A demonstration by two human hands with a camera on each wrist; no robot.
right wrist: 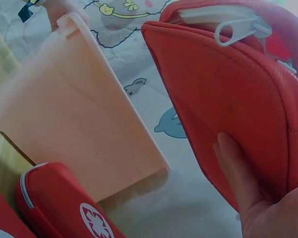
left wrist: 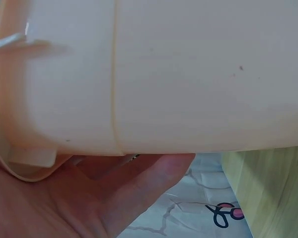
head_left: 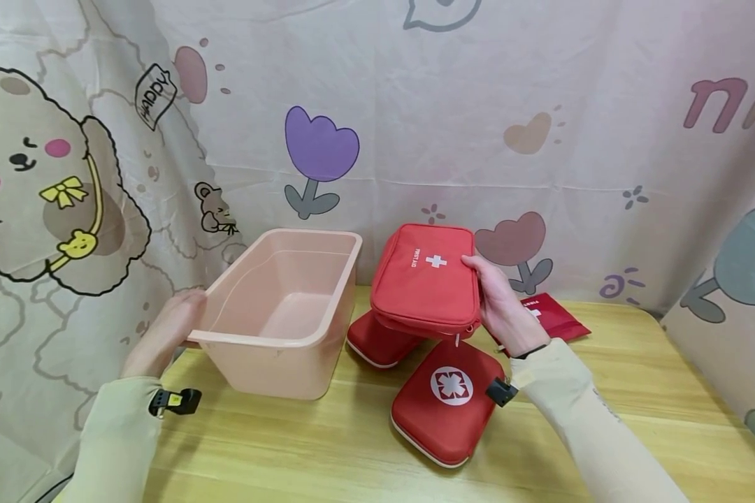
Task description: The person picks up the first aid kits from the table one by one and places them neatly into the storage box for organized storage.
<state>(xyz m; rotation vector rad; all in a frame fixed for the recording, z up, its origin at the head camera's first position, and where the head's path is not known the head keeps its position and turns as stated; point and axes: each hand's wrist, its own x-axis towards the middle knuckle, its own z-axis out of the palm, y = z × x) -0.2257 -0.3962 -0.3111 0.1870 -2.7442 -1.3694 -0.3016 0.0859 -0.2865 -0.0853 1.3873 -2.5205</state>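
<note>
My right hand (head_left: 500,300) grips a red zippered first aid bag (head_left: 424,279) by its right side, holding it raised over two red hard cases. In the right wrist view, fingers (right wrist: 238,173) lie across the bag's face, and its white zipper pull shows at the top. A pale pink plastic bin (head_left: 277,342) stands to the left, its inside bare. My left hand (head_left: 176,318) holds that bin at its left rim; the left wrist view shows the hand (left wrist: 114,193) pressed against the outer wall, below the lip.
Below the bag lies a red case (head_left: 447,405) with a white round emblem; another red case (head_left: 377,342) sits partly hidden behind it. A flat red first aid pouch (head_left: 556,318) is at the right, partly behind my wrist. A printed curtain (head_left: 415,140) closes off the table's back.
</note>
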